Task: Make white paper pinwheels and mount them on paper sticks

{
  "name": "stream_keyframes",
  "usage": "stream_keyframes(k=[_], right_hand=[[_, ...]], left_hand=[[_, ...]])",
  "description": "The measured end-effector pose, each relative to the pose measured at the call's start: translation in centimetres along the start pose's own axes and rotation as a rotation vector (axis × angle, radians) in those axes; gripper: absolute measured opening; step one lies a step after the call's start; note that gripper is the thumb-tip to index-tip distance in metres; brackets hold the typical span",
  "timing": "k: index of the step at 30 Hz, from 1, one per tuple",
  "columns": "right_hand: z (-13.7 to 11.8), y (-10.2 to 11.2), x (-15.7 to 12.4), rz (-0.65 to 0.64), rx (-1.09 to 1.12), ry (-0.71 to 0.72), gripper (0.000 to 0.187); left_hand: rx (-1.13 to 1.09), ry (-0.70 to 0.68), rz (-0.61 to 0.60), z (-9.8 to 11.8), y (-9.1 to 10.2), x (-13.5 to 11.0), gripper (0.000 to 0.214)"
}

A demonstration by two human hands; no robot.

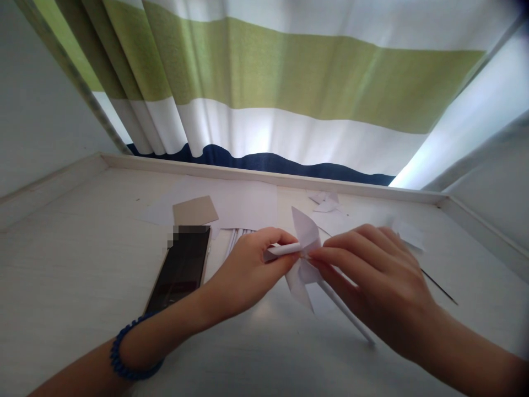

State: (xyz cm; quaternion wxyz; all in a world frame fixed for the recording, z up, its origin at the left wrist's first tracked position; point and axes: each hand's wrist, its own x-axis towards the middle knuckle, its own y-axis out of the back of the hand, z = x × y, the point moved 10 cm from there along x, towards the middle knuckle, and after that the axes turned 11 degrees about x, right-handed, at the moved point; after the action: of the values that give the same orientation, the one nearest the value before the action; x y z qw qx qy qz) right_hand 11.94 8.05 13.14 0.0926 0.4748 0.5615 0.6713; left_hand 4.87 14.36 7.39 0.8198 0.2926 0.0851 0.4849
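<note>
A white paper pinwheel (306, 227) is held up between both hands, its folded blades pointing up and down. My left hand (250, 270) pinches it from the left, thumb and fingers closed around a curled blade near the middle. From the right, my right hand (378, 278) presses its fingertips together at the pinwheel's centre; anything small between them is hidden. A thin white stick (351, 315), apparently rolled paper, slants from behind the pinwheel down to the right. A blue coiled band (118, 353) circles my left wrist.
A dark phone (182, 270) lies left of my left hand, near a brown card (195, 210) and white paper sheets (252, 201). Several white paper rolls (236, 238) lie behind that hand. Another folded paper piece (328, 201) sits farther back. A thin dark rod (440, 288) lies at right.
</note>
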Motion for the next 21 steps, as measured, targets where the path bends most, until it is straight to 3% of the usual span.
stream_keyframes(k=[10,21], right_hand=[[-0.6,-1.3,-0.8,-0.082,0.084,0.037,0.008],[-0.2,-1.8,0.3,-0.07,0.052,-0.027,0.012]], left_hand=[[-0.037,0.022,0.013,-0.5,0.1,0.2,0.01],[-0.067,0.024,-0.008,-0.8,-0.3,0.4,0.01]])
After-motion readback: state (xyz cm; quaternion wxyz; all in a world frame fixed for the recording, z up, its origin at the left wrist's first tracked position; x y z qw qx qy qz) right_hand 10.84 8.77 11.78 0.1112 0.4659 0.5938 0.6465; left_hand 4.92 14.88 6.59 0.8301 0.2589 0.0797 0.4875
